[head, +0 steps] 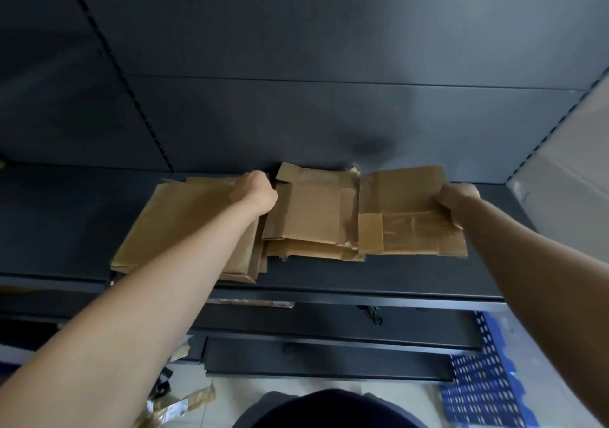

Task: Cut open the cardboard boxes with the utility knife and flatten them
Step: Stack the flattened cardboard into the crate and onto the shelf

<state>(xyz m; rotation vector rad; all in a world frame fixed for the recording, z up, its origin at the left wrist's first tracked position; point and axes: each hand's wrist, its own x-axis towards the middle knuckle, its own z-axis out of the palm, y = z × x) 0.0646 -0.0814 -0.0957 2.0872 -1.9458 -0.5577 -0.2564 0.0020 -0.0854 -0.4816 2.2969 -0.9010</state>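
Note:
Flattened brown cardboard boxes lie on a dark metal shelf point(379, 282). A large flat sheet point(171, 226) sits at the left, a stack of folded pieces point(313, 216) in the middle, and a taped flat box point(405, 220) at the right. My left hand point(255, 193) grips the far edge of the left sheet, beside the middle stack. My right hand point(459, 201) holds the right edge of the taped flat box, fingers curled round it. No utility knife shows in the view.
The dark back panel of the shelving point(329, 65) rises behind the cardboard. Lower shelves point(329, 355) sit beneath. A blue perforated panel point(484, 378) leans at lower right. Scraps of cardboard and tape point(184, 401) lie on the floor at lower left. A pale box point(576, 180) stands at right.

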